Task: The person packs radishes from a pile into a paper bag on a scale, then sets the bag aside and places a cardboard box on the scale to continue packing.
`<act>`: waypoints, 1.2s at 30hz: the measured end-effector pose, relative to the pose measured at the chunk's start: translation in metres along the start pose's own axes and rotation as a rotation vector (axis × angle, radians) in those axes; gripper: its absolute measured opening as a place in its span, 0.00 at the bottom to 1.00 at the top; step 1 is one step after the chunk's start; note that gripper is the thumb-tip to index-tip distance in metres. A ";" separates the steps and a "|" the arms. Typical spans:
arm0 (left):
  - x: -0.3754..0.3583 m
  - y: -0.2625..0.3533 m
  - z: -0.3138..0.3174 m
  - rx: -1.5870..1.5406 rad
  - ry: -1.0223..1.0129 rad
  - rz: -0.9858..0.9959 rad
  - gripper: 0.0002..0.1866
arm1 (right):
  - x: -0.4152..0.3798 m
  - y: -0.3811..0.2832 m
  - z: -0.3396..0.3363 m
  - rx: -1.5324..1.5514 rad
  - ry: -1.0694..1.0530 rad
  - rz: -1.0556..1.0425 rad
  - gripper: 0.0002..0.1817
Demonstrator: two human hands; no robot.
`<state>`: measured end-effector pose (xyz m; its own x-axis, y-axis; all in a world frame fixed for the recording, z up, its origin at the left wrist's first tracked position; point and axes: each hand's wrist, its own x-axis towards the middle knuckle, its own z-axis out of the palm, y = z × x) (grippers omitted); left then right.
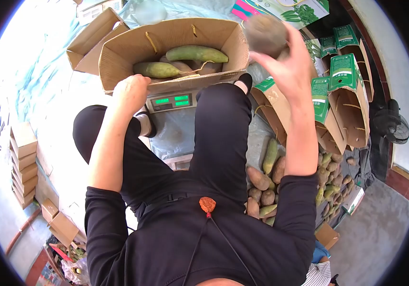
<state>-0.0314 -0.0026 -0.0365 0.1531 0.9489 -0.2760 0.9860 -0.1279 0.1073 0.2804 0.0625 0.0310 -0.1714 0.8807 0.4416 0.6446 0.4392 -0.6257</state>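
My left hand (132,90) is closed over the near rim of an open cardboard box (118,57), close to its left corner. Inside the box lie a long green radish (197,53), a second green radish (156,70) with a thin root tail, and partly hidden brown roots. The box sits on a weighing scale (171,101) with lit green digits. Beyond the box's right end, my right hand (290,66) is raised, its fingers round a large brownish root vegetable (266,35) that is smeared by motion.
At the right stand several green-topped cardboard boxes (345,71). Brown roots (257,178) and green radishes (270,156) are heaped beside my right leg. A black fan (391,124) stands at far right. Stacked cartons (23,162) are at left, with another open carton (97,40) behind the box.
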 end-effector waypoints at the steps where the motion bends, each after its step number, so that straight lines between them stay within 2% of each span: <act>1: 0.000 0.000 0.000 -0.007 0.001 -0.004 0.07 | 0.010 -0.005 0.011 -0.063 0.031 -0.085 0.35; 3: 0.001 -0.001 -0.001 -0.008 -0.010 -0.002 0.07 | 0.023 -0.032 0.028 -0.038 -0.094 -0.077 0.36; 5: 0.001 -0.001 -0.001 -0.008 -0.026 0.001 0.07 | 0.027 -0.037 0.049 -0.214 -0.178 -0.134 0.35; 7: 0.000 -0.002 -0.001 -0.028 0.010 0.018 0.07 | 0.023 -0.025 0.072 -0.373 -0.287 -0.153 0.31; 10: 0.000 -0.004 -0.004 -0.056 -0.036 0.024 0.09 | 0.008 -0.008 0.080 -0.346 -0.301 -0.106 0.30; 13: 0.000 -0.005 -0.004 -0.083 -0.058 -0.022 0.13 | -0.007 0.017 0.061 -0.025 -0.142 0.092 0.25; 15: 0.000 -0.008 0.000 -0.098 -0.028 0.019 0.10 | -0.029 0.035 0.041 0.065 -0.090 0.259 0.23; 20: 0.004 -0.010 0.001 -0.126 -0.071 0.039 0.14 | -0.132 0.121 0.010 0.057 -0.028 0.557 0.21; 23: 0.002 -0.003 -0.003 -0.167 -0.048 0.053 0.14 | -0.216 0.165 0.004 -0.016 -0.086 0.717 0.20; 29: 0.002 0.003 -0.005 -0.174 -0.041 0.028 0.16 | -0.371 0.201 0.007 -0.345 -0.412 1.118 0.21; 31: 0.003 0.004 -0.005 -0.182 -0.074 -0.030 0.16 | -0.417 0.201 0.009 -0.390 -0.561 1.158 0.20; 34: 0.003 -0.001 0.001 -0.186 -0.056 -0.044 0.16 | -0.437 0.166 0.001 -0.457 -0.675 1.189 0.21; 36: 0.004 0.000 -0.001 -0.178 -0.077 -0.052 0.17 | -0.429 0.147 -0.003 -0.436 -0.630 1.391 0.24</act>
<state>-0.0309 0.0013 -0.0365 0.1140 0.9273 -0.3566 0.9663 -0.0200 0.2568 0.4509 -0.2512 -0.2485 0.5121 0.5129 -0.6889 0.6914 -0.7221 -0.0237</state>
